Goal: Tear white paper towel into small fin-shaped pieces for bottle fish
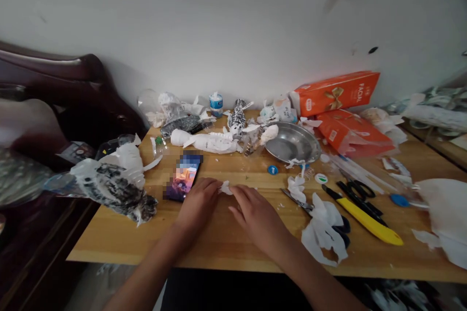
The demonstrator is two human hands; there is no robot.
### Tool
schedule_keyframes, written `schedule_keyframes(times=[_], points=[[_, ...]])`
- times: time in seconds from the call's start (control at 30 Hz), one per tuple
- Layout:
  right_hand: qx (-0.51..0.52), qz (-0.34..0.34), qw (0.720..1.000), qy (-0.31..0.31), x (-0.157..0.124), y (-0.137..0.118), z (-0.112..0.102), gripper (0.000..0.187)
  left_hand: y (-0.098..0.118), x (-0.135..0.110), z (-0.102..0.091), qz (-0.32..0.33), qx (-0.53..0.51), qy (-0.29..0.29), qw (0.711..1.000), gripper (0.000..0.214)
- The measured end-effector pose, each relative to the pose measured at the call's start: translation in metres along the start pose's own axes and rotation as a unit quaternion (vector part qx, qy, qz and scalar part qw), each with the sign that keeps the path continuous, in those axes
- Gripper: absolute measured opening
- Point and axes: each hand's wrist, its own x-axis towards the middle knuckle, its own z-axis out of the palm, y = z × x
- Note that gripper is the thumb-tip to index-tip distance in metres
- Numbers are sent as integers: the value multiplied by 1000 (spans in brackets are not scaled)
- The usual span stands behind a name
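Observation:
Both my hands rest on the wooden table, meeting at a small scrap of white paper. My left hand has its fingers curled, the fingertips pinching the left side of the scrap. My right hand lies knuckles up and its fingers pinch the scrap's right side. A phone with a lit screen lies just left of my left hand.
A steel bowl sits behind the hands, with orange tissue boxes to its right. A yellow utility knife, black scissors and torn white paper lie at the right. Crumpled plastic overhangs the left edge.

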Motion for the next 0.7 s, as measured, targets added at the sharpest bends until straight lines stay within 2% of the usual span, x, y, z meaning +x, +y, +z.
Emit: schedule_keyframes(times=[0.07, 0.17, 0.23, 0.37, 0.53, 0.6, 0.7], points=[[-9, -1, 1000, -22, 10, 4, 3, 39, -4, 0, 4, 3, -18, 10, 1000, 22], [-25, -4, 998, -54, 19, 10, 8, 24, -8, -3, 8, 6, -46, 28, 999, 23], [-33, -5, 997, -64, 20, 12, 9, 21, -9, -6, 9, 7, -63, 43, 997, 24], [-29, -3, 998, -54, 20, 15, 3, 16, -8, -8, 6, 11, -90, 69, 993, 26], [-11, 31, 999, -2, 32, 18, -8, 15, -7, -6, 1, 26, -97, 114, 988, 24], [-7, 20, 1000, 1, 38, 19, -8, 16, -8, -5, 0, 25, -90, 115, 989, 22], [-1, -35, 999, -30, 44, 19, -4, 14, -10, -4, 0, 14, -76, 93, 993, 24]])
